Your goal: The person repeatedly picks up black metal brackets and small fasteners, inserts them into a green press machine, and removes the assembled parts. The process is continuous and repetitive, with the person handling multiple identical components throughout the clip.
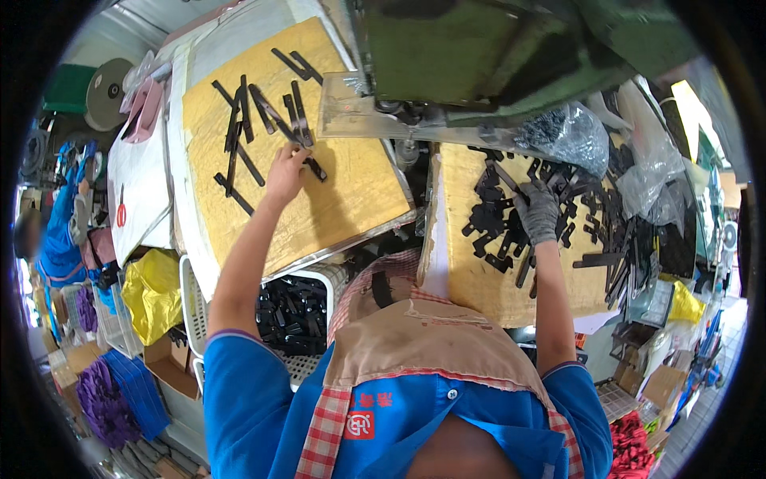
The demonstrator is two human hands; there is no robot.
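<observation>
At the left yellow board point(359, 203), my bare left hand point(286, 172) pinches a short black strip point(317, 169), which sticks out to the right of the fingertips. Several long black strips point(231, 148) lie in a loose group beyond and to the left of this hand. My right hand point(539, 214), in a grey knit glove, reaches into a heap of small black parts point(488, 217) on the right board point(471, 279). Its fingers are closed at the end of a longer black strip point(504, 177); the fingertips are partly hidden among the parts.
A white basket point(331, 283) of black parts stands below the left board. A green machine body point(511, 56) with a clear plastic guard point(343, 116) overhangs between the boards. A plastic bag point(570, 136) sits behind the heap. Long black bars point(626, 255) lie at the right edge.
</observation>
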